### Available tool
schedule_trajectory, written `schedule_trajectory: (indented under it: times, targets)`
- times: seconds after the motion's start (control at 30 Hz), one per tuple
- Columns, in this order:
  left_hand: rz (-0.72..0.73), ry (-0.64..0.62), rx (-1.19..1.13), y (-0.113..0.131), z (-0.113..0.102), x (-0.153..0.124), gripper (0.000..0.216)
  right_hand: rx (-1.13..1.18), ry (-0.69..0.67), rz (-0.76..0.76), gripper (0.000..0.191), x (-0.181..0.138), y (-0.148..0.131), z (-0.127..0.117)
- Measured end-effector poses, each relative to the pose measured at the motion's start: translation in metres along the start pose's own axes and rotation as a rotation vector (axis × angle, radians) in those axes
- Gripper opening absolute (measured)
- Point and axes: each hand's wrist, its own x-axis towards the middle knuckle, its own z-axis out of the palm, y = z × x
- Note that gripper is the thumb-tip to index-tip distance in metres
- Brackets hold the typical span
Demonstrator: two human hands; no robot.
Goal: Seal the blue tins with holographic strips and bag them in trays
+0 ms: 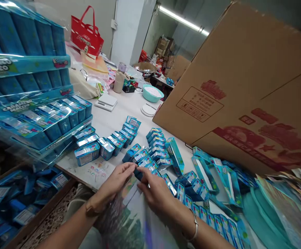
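My left hand (120, 177) is closed, its thumb and fingertips pinched at the end of a small dark blue box (138, 174). My right hand (154, 188) curls its fingers over the same box from the other side. Most of that box is hidden by my fingers. Beneath my hands lies a clear plastic bag (126, 221) with blurred dark contents, and a pale strip (131, 194) shows by my right fingers. Just beyond my hands, rows of blue printed tins (145, 161) stand on the white table (98, 176). Small round stickers (96, 172) lie left of my left hand.
Wrapped display trays of blue boxes (49, 117) are stacked at left, above a carton (12, 238) of loose ones. A large cardboard box (233, 90) leans at right. Flat blue trays (204, 173), a scale (107, 102) and a turquoise basin (153, 98) are on the table.
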Motion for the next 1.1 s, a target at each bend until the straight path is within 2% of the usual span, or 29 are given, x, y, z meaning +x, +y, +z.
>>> schedule_trajectory:
  times: [0.07, 0.13, 0.27, 0.37, 0.43, 0.53, 0.67, 0.77, 0.83, 0.9, 0.97, 1.03, 1.1]
  targets:
    - [-0.086, -0.082, -0.008, 0.001, -0.004, -0.007, 0.051, 0.013, 0.043, -0.019, 0.048, -0.005, 0.012, 0.007]
    - [-0.081, -0.098, 0.029, 0.001, -0.005, -0.012, 0.053, 0.005, 0.104, -0.055, 0.039, -0.01, 0.016, 0.013]
    - [0.026, 0.015, 0.107, -0.003, 0.003, -0.019, 0.041, -0.104, 0.342, -0.101, 0.024, -0.013, 0.006, 0.031]
    - [0.056, 0.078, 0.132, -0.008, 0.008, -0.019, 0.039, -0.253, 0.571, -0.125, 0.022, -0.013, -0.004, 0.048]
    - [0.045, 0.096, 0.123, -0.012, 0.008, -0.019, 0.039, -0.315, 0.627, -0.131, 0.023, -0.013, -0.007, 0.055]
    - [0.03, 0.104, 0.109, -0.016, 0.007, -0.019, 0.041, -0.313, 0.566, -0.113, 0.023, -0.014, -0.011, 0.055]
    - [0.073, 0.116, 0.207, -0.021, 0.003, -0.014, 0.036, -0.172, 0.507, -0.081, 0.019, -0.012, -0.02, 0.044]
    - [0.102, 0.154, 0.319, -0.029, -0.01, -0.004, 0.03, 0.094, 0.46, -0.062, 0.018, -0.008, -0.033, 0.03]
    - [0.096, 0.195, 0.353, -0.036, -0.022, 0.002, 0.028, 0.323, 0.422, 0.004, 0.016, 0.0, -0.041, 0.017]
    - [0.062, 0.202, 0.291, -0.044, -0.033, 0.006, 0.029, 0.519, 0.364, 0.103, 0.016, 0.014, -0.043, 0.003]
    - [0.021, 0.169, 0.128, -0.049, -0.041, 0.005, 0.039, 0.672, 0.273, 0.178, 0.018, 0.034, -0.038, -0.01]
    - [-0.016, 0.12, -0.019, -0.049, -0.046, 0.002, 0.06, 0.779, 0.189, 0.197, 0.02, 0.056, -0.028, -0.018]
    - [-0.03, 0.123, -0.046, -0.047, -0.048, -0.001, 0.078, 0.834, 0.142, 0.188, 0.021, 0.076, -0.017, -0.021]
